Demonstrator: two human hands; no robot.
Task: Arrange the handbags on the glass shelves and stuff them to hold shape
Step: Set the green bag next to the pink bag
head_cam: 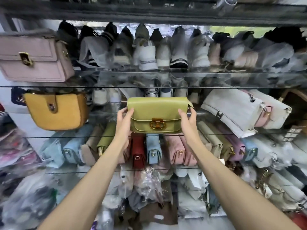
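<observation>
Now both hands, left (123, 119) and right (187, 120), clasp the green bag (157, 113) by its ends, placing it; next, likely squaring it on the glass shelf (216, 134).

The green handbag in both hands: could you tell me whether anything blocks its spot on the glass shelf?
Nothing visible does. The left hand and right hand grip the green handbag at its ends over a bare stretch of the glass shelf, between the mustard bag and the white bag.
</observation>
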